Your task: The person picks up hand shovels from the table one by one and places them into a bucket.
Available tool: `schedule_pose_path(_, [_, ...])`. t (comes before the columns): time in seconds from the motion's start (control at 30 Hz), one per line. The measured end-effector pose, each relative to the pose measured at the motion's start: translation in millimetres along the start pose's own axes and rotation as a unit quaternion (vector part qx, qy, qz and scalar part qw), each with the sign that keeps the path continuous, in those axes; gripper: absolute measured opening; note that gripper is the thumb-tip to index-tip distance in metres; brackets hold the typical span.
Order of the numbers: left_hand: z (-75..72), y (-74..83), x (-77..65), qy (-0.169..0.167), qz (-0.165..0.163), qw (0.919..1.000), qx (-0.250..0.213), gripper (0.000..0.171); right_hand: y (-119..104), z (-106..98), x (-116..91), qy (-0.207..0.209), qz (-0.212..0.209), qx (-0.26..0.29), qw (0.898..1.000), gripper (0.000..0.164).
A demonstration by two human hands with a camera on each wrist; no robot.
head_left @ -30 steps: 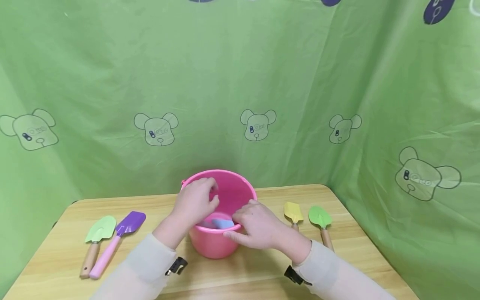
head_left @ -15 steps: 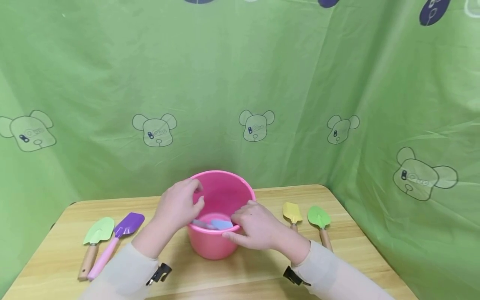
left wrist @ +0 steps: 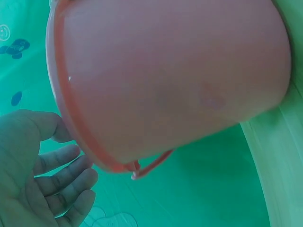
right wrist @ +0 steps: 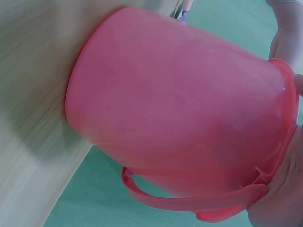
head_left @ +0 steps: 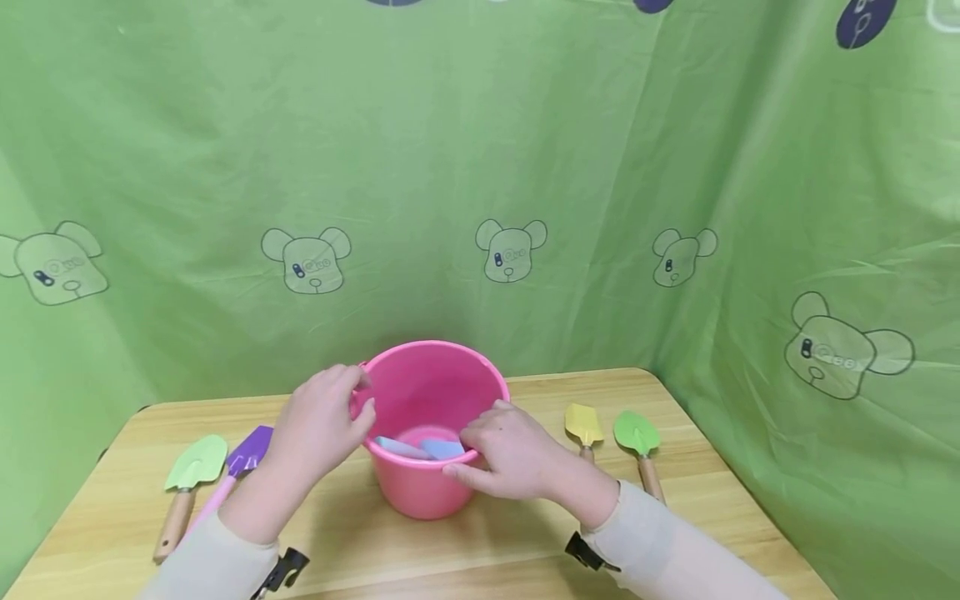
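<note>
A pink bucket (head_left: 424, 492) stands upright on the table in the head view. Two light blue flat pieces (head_left: 444, 450) show inside it, their lower parts hidden by the front wall. My right hand (head_left: 517, 454) grips the bucket's right rim, thumb outside and fingers over the edge. At the left rim is my left hand (head_left: 318, 427), its fingers loosely bent and holding nothing. The left wrist view has this hand (left wrist: 28, 165) right beside the rim, fingers spread apart. The bucket's handle (right wrist: 189, 202) hangs down along its side in the right wrist view.
Left on the wooden table (head_left: 360, 533) lie a light green trowel (head_left: 197, 462) and a purple shovel (head_left: 250, 450), partly covered by my left arm. On the right are a yellow shovel (head_left: 583, 423) and a green trowel (head_left: 637, 433). Green curtains (head_left: 420, 167) surround the table.
My left hand has moved left, from over the bucket's opening to its left rim, and now overlaps the purple shovel. The light blue pieces show more plainly. The right hand keeps its grip.
</note>
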State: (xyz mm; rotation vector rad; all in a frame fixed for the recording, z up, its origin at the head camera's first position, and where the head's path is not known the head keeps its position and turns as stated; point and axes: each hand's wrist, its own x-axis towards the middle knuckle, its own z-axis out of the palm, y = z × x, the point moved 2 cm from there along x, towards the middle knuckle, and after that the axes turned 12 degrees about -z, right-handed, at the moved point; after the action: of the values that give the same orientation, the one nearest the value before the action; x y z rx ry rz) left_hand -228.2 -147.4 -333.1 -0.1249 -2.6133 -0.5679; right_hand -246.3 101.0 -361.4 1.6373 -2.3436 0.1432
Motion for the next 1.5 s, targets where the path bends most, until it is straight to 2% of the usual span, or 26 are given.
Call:
schedule_pose_path(0.23, [-7.9, -21.7, -7.6, 0.005, -0.025, 0.9996, 0.012, 0.023, -1, 0, 1, 0.006, -0.006, 0.006, 1.0, 0.044])
schedule_pose_path(0.5, [-17.0, -50.5, -17.2, -0.008, -0.059, 0.9979, 0.025, 0.027, -1, -1, 1, 0.005, -0.005, 0.008, 1.0, 0.044])
schedule_pose_path(0.8, [-23.8, -69.0, -26.8, -0.035, -0.087, 0.9944, 0.05, 0.033, -1, 0, 0, 0.003, -0.001, 0.009, 1.0, 0.044])
schedule_pose_path(0.93, [-25.0, -77.8, -31.3, -0.035, -0.095, 0.9931, 0.059, 0.035, -1, -1, 0, 0.008, -0.006, 0.007, 1.0, 0.043])
schedule_pose_path(1.1, [-23.2, -92.1, -41.0, -0.031, -0.105, 0.9918, 0.065, 0.035, 0, -1, 1, 0.003, 0.0, 0.009, 1.0, 0.044])
schedule_pose_path(1.5, [-6.6, -128.2, -66.4, -0.072, -0.15, 0.9821, 0.087, 0.049, 0, -1, 1, 0.003, 0.0, 0.006, 1.0, 0.044])
